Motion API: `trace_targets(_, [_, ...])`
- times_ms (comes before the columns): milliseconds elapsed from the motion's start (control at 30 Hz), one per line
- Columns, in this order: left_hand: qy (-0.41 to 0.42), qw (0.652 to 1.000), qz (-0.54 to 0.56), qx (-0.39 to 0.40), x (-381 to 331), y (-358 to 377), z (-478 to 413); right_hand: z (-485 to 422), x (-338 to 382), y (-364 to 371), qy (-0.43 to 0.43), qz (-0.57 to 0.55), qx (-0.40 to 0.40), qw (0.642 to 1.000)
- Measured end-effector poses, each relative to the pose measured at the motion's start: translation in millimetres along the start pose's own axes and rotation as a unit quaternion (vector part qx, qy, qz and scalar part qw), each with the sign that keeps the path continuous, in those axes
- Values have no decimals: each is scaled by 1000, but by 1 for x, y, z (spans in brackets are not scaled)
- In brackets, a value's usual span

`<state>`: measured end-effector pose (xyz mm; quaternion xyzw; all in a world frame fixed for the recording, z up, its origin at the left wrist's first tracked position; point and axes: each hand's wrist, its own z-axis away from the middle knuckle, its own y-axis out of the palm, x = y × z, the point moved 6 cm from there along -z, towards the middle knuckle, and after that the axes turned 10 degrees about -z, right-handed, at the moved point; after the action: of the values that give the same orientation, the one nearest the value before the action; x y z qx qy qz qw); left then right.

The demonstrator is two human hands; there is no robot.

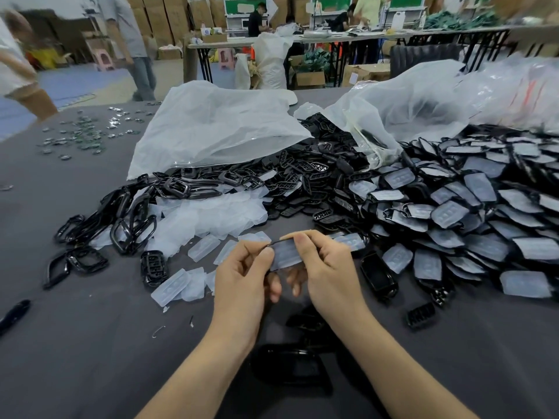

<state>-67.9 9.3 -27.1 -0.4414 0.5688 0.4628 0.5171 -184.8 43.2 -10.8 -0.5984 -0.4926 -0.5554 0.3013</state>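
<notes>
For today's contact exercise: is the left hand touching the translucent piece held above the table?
Touching. The head view shows the left hand pinching the translucent piece at its left end.

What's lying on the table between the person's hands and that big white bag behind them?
In the head view, a heap of clear plastic covers, then black frames at the mouth of the white bag.
</notes>
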Motion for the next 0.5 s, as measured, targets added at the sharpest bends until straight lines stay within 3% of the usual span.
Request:
trace_targets(100, [27,999,-19,4,-5,1,5,-2,-1,-2,14,-11,7,1000])
trace_targets(167, [91,993,-76,7,-13,1,11,-4,2,-5,10,12,9,1000])
trace_targets(267, [256,916,-307,23,-30,5,18,-5,3,-12,32,9,8,999])
trace_targets(333, [328,870,-365,52,-33,13,21,-6,-1,-17,65,-29,5,997])
trace_targets(400, [368,850,-368,79,-32,19,25,-7,-4,-22,103,-46,4,994])
trace_targets(500, [369,852,-357,103,-27,20,24,-7,-13,-27,170,-54,2,984])
